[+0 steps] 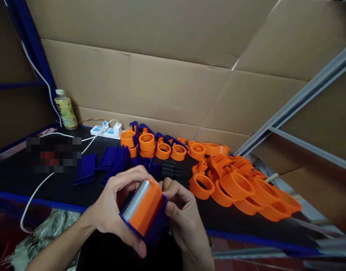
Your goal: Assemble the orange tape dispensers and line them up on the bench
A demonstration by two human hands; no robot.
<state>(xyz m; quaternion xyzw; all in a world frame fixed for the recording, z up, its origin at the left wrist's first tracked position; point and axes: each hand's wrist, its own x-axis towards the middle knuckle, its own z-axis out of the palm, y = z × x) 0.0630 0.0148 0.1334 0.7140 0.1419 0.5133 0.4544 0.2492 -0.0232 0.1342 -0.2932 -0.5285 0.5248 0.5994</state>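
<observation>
Both my hands hold one orange and blue plastic tape dispenser (144,210) with a serrated metal blade along its top edge, just above the table's near edge. My left hand (113,210) wraps round its left side and bottom, thumb under it. My right hand (181,214) is closed on its right end, fingers curled behind the blue part. Beyond the hands lie flat blue plastic pieces (105,162) and small black blocks (174,171).
A heap of orange plastic rings (237,188) covers the right of the black table (20,177); more orange rings with blue parts (147,143) stand at the back. A white power strip (106,131) with cables and a drink bottle (65,110) are back left. Cardboard walls surround.
</observation>
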